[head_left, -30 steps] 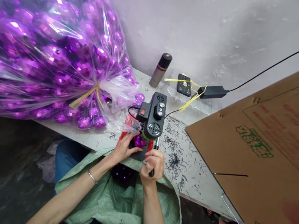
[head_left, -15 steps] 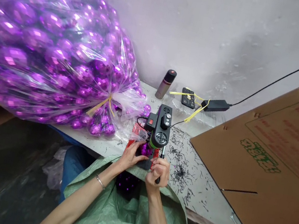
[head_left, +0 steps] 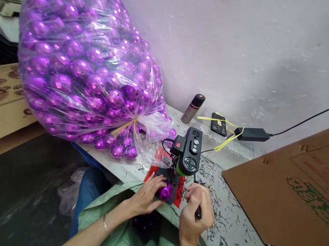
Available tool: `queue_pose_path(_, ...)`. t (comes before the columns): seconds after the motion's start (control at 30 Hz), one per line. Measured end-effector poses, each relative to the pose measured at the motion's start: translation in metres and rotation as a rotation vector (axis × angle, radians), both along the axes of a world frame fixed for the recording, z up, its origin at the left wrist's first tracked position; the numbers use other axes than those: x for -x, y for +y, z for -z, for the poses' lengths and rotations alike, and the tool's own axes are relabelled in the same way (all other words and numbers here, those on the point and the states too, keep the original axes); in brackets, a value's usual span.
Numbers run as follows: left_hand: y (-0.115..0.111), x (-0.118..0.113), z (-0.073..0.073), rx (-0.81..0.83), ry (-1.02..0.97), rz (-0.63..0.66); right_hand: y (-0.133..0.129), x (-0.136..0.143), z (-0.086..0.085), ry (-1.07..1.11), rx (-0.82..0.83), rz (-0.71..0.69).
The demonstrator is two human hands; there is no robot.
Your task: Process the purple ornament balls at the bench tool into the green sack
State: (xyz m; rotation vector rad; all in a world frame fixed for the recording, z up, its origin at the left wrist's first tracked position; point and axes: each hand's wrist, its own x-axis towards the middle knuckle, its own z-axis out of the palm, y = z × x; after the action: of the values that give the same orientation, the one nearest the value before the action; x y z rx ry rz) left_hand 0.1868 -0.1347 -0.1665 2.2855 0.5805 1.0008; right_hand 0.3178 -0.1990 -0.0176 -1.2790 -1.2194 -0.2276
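Note:
A small black machine (head_left: 191, 151) with a red switch stands on a dark base plate over a red sheet (head_left: 179, 193). My left hand (head_left: 148, 194) is at the front of the base, its fingers and thumb around a shiny purple ball (head_left: 167, 191). My right hand (head_left: 198, 209) is closed on the machine's lever (head_left: 198, 214), whose black end shows at the fist. Below the table edge, an open green sack (head_left: 118, 240) lies across the lap, with dark purple balls inside.
A big clear bag of purple balls (head_left: 82, 66) leans at the left. Behind the machine are a black-capped bottle (head_left: 192, 109) and a black adapter (head_left: 253, 134). A cardboard box (head_left: 309, 182) stands right; dark clippings litter the table (head_left: 237, 233).
The camera view has shifted, revealing more at the left. The purple ball has come forward from under the machine head with my left hand. My right hand has moved slightly away from the base.

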Motion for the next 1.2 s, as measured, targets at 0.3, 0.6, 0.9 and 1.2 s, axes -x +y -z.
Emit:
queue_pose_path(0.3,0.113,0.014,-0.06,0.029,0.216,-0.558,-0.003,0.0,0.021,-0.066,-0.017,0.004)
queue_pose_path(0.6,0.199,-0.044,-0.08,0.34,0.359,-0.627,-0.002,0.002,0.021,-0.093,-0.029,0.023)
queue_pose_path(0.9,0.127,0.002,-0.077,0.549,-0.014,-0.481,-0.001,0.0,0.014,-0.092,-0.012,-0.004)
queue_pose_path(1.2,0.026,-0.013,-0.037,0.78,-0.399,-0.222,0.002,-0.003,-0.01,-0.061,0.02,-0.001)
